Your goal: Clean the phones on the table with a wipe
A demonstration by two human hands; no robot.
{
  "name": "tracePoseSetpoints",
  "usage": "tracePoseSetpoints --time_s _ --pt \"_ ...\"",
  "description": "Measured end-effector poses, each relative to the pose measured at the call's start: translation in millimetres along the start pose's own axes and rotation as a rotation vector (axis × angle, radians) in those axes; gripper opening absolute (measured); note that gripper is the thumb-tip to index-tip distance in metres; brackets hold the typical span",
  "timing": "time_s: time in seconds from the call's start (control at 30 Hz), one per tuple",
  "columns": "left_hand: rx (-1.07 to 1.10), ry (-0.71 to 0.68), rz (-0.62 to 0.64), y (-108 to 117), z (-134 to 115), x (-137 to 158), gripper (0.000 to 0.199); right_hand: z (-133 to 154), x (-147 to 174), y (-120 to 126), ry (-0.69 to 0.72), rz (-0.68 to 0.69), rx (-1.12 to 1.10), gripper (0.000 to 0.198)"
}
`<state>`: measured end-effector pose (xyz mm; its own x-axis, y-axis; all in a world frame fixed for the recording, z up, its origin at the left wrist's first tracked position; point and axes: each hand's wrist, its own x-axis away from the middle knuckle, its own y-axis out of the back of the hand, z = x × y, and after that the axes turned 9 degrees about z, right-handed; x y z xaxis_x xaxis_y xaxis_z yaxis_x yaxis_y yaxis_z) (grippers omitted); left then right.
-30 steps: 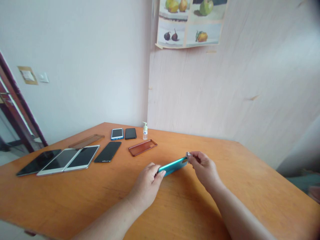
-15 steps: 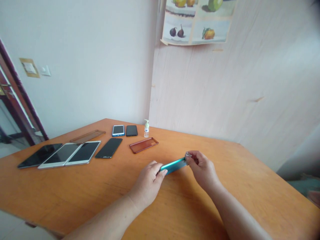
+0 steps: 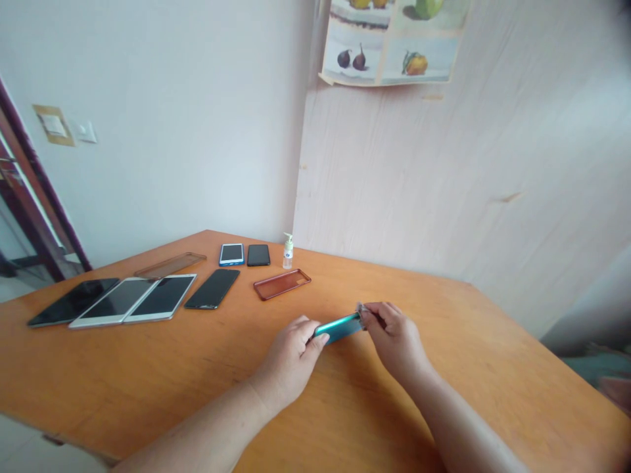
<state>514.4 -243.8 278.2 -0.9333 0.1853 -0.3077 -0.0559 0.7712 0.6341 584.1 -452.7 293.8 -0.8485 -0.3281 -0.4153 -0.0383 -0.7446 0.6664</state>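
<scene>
A teal phone point(image 3: 339, 328) is tilted above the table, its left end pinched between the thumb and fingers of my left hand point(image 3: 292, 358). At its right end, my right hand point(image 3: 397, 338) is closed on a small greyish-white cloth point(image 3: 363, 315), which touches the phone's edge. The fingertips hide most of that cloth, so it may be a wipe or tissue. Beyond the hands a reddish clear phone case point(image 3: 282, 284) lies on the table, with a small pump bottle point(image 3: 288, 252) standing upright behind it.
On the wooden table point(image 3: 162, 387), a black phone point(image 3: 213, 289), two white tablets point(image 3: 160, 298) and a black tablet point(image 3: 73, 302) lie at left. Behind them are a brownish clear case point(image 3: 171, 265), a blue-edged phone point(image 3: 231, 253) and a small dark phone point(image 3: 258, 255). Walls stand behind the table.
My right hand has shifted slightly left along the phone's end, and more of the cloth shows. My left hand keeps its hold. The view has shifted a little.
</scene>
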Motion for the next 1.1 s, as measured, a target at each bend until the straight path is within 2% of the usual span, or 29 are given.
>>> tracePoseSetpoints --time_s 0.07,0.17,0.4,0.57,0.67,0.77,0.87,0.97,1.03,1.1 --pt "0.001 -0.005 0.014 0 0 0 0.026 -9 -3 6 -0.060 -0.057 0.021 0.032" --pt "-0.006 -0.014 0.019 0 1 0 0.027 -11 -3 6 -0.062 -0.071 0.037 0.030" --pt "0.003 0.000 -0.015 -1 -1 0 0.024 29 11 -16 0.175 0.131 -0.039 0.028" --pt "0.002 -0.010 0.003 0 -1 0 0.025 3 1 0 -0.037 -0.025 -0.011 0.030" --pt "-0.001 -0.025 0.011 1 0 0 0.025 -12 -3 5 -0.100 -0.074 -0.008 0.028" --pt "-0.011 -0.015 0.011 0 0 0 0.025 -6 1 -6 -0.076 -0.035 -0.029 0.024" --pt "-0.012 0.001 0.006 -1 -1 0 0.024 15 10 -22 0.051 0.089 -0.106 0.023" --pt "0.001 -0.006 0.014 -1 -2 0 0.019 30 16 -26 0.168 0.199 -0.176 0.022" --pt "0.001 -0.008 0.021 -1 -2 0 0.019 29 15 -20 0.140 0.188 -0.172 0.022" --pt "-0.008 -0.003 0.021 -1 -2 1 0.020 19 10 -11 0.035 0.122 -0.147 0.023"
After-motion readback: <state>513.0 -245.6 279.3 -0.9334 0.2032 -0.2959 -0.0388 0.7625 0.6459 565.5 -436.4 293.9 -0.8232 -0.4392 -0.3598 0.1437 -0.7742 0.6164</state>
